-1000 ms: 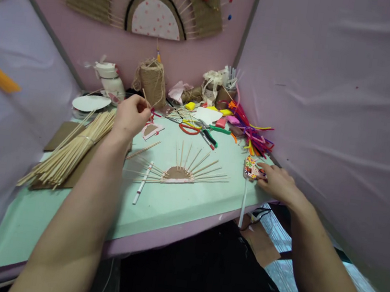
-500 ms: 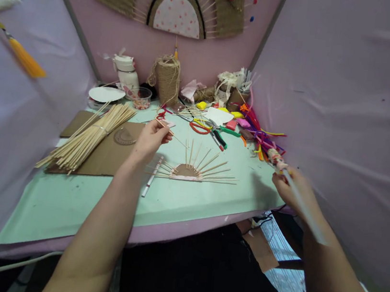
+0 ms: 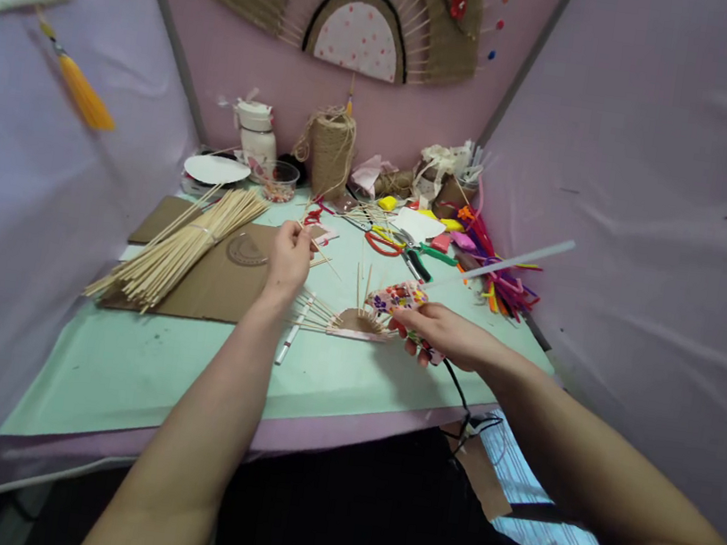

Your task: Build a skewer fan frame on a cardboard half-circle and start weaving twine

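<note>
My right hand (image 3: 440, 330) is wrapped round a flower-patterned glue gun (image 3: 397, 297). A long translucent glue stick (image 3: 507, 261) juts out of its back, up and to the right. The gun's front end is over a half-round cardboard piece (image 3: 357, 320) with thin wooden sticks fanning out from it, and hides the right part of that fan. My left hand (image 3: 291, 255) is closed on a thin wooden stick (image 3: 325, 258), above and left of the fan. Between my left forearm and the fan lies a white pen-like stick (image 3: 292, 335).
A tied bundle of wooden sticks (image 3: 184, 247) lies on brown cardboard (image 3: 199, 290) with a protractor (image 3: 246, 249). Behind are a twine spool (image 3: 331, 152), a white bottle (image 3: 257, 136), scissors (image 3: 385, 244), pliers (image 3: 417, 265) and coloured pipe cleaners (image 3: 503, 288). A black cord (image 3: 458, 385) hangs over the front edge.
My right hand has brought the glue gun from the table's right edge leftward to the fan, turning it so its front faces left. My left hand still holds its stick. The view has shifted slightly.
</note>
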The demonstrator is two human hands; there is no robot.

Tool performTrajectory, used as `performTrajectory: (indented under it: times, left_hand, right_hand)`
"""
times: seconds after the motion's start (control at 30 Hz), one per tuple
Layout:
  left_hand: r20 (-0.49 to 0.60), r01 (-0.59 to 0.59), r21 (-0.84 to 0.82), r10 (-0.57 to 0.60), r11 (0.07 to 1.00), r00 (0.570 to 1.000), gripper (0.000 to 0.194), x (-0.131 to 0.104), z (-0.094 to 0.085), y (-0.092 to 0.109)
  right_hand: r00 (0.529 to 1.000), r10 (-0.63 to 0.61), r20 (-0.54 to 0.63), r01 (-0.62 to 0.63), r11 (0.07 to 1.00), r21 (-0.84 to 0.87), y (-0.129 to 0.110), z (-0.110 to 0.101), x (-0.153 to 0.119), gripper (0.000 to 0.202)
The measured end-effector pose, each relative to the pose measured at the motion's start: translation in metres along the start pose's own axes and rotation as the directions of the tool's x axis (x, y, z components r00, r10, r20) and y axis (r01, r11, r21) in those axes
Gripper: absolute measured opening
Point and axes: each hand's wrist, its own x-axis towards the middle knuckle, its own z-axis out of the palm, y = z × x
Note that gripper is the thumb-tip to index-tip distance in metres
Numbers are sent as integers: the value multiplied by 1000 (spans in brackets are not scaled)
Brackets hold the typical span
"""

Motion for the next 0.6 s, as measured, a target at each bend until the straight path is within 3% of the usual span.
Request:
performTrajectory:
  times: [0.23,0.6]
  left_hand:
    - [5,1,2,-1,1000,1000,24,4,2,-9]
    - [91,-71,199,54,977,994,7,-3,4,-12]
  right_hand:
    - [990,138,39,-128,974,-188,-26,-2,19,40]
    - [995,99,21,-82,915,-395,-35,-4,30,55]
